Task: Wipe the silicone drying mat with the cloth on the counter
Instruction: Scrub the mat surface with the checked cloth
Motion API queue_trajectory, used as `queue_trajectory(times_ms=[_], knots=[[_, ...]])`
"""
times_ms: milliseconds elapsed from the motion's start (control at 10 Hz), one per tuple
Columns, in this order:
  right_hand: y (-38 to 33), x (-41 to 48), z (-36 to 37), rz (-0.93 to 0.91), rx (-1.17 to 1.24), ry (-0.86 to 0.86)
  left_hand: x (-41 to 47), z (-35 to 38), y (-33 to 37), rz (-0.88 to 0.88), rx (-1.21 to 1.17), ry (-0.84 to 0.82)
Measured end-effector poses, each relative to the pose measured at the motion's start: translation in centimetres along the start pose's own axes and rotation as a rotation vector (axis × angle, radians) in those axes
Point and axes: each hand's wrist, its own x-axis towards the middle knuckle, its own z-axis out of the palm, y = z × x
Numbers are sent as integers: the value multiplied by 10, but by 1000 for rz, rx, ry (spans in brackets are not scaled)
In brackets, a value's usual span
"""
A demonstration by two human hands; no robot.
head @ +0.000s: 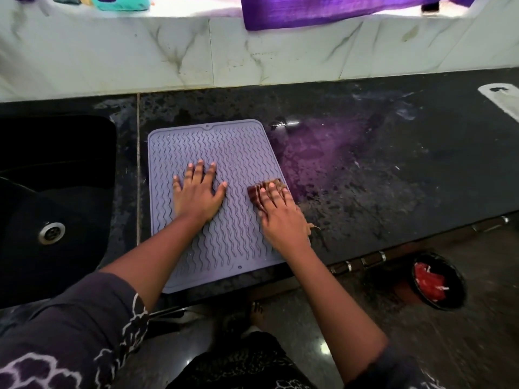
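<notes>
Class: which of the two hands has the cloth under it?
The right hand presses the brown cloth on the mat, near its right edge; the left hand lies flat on bare mat.

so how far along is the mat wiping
Set up: the mat lies flat on the counter. In hand: the right hand presses the brown cloth at the mat's right edge while the left hand rests flat on it. Left: likely most of the surface; the ridges show no clear sign of what's been wiped.

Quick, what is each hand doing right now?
Left hand: open, flat on the mat.
Right hand: open, pressing the cloth on the mat.
</notes>
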Motion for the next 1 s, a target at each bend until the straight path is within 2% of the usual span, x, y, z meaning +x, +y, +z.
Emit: queue_trajectory(times_ms=[200, 300, 400, 500, 700, 900, 1000], knots=[[-1, -69, -3, 20, -24, -44, 0, -1, 0, 10, -4, -2], [6, -63, -19, 58, 71, -67, 0, -1, 0, 11, -7, 3], [4, -35, -28, 95, 143, -2, 1, -1, 0, 10, 0, -3], [-7, -17, -13, 49, 21, -40, 0, -1, 0, 8, -3, -2], [3, -48, -3, 5, 10, -48, 0, -1, 0, 9, -8, 3], [6, -94, -26, 10, -9, -189, 0, 0, 0, 12, -12, 3], [11, -75, -44, 47, 111, -126, 0, 0, -1, 11, -9, 6]])
